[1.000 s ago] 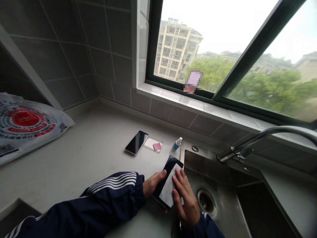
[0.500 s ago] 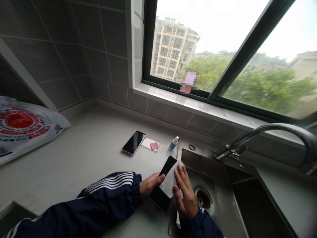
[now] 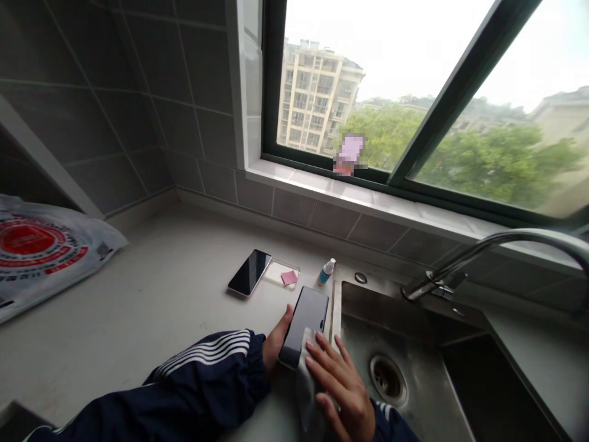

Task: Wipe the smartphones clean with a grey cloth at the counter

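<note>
A dark phone (image 3: 307, 313) is tilted above the counter's edge beside the sink. My left hand (image 3: 277, 339) grips it by its left side, thumb along the edge. A pale grey cloth (image 3: 309, 380) hangs over the phone's lower right part. My right hand (image 3: 338, 380) presses the cloth there, its fingers stretched out and slightly apart. On the counter behind lie a second phone (image 3: 250, 272) with a black screen and a clear case (image 3: 272, 274) with a pink piece (image 3: 289, 278) on it. A small spray bottle (image 3: 326, 272) with a white cap stands near the sink corner.
At the right is a steel sink (image 3: 414, 344) with a drain (image 3: 388, 379) and a curved faucet (image 3: 478, 252) over it. A plastic bag (image 3: 59, 245) with red print lies at the far left. Behind the counter (image 3: 175, 288) are a tiled wall and a window.
The held phone has tipped, so its screen now looks grey instead of black. The cloth and my right hand have slid down toward its lower end, uncovering the upper part. The view has shifted slightly.
</note>
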The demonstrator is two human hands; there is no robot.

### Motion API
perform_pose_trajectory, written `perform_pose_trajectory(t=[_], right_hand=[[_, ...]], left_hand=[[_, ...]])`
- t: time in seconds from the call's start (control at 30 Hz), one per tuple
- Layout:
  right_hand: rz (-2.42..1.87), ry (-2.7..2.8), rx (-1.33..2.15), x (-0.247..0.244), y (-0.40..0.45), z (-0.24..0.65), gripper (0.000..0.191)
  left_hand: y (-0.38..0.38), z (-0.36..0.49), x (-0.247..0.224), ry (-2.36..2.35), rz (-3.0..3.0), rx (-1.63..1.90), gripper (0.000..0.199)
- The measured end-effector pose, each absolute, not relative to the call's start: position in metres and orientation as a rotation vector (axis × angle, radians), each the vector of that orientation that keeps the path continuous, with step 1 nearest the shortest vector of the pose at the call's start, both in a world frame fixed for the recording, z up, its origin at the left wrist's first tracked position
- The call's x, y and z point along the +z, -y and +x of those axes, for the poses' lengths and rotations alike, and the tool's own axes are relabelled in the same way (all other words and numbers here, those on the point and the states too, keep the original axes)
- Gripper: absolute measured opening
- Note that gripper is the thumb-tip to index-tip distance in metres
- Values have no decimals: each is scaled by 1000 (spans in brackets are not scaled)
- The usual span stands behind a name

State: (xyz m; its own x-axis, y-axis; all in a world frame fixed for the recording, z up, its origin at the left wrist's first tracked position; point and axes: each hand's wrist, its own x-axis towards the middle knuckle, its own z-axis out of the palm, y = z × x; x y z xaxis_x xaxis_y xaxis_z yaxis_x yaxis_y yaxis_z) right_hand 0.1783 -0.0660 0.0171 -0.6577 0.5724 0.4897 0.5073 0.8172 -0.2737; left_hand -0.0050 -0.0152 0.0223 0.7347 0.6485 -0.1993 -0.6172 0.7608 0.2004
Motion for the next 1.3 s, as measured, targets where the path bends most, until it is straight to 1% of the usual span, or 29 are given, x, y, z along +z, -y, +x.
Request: perform_pose_trajectory(t=[0.1,0.2,0.3,0.47,0.63,0.73,0.87,1.07,1.2,1.3], right_hand=[[-779,2431,154,19,67,177,50],[-823,2439,146,15,64,178,49],[-923,2440,112,9,56,180,51],[-1091,2366,97,3,36,182,55],[-1201,2268,110,5,23,179,55],[-1180,2296,103,6,28,175,54],[-1011,2441,97,8,42,170,54],[-891,2542,25,14,47,167,56],[-926,2553,-22,11,45,166,58],[-1033,2499,-26,6,44,166,58]], left_hand=[[15,-4,26,-245,31,716,69],[13,-5,20,-177,26,677,71],[12,-7,15,-132,184,668,76],[14,-7,21,-131,449,706,76],[14,-5,21,-191,504,722,76],[12,-7,17,-250,418,733,78],[10,-11,19,-359,290,746,82],[8,-12,27,-367,196,747,84],[9,-11,22,-376,248,730,84],[8,-10,17,-326,313,711,79]])
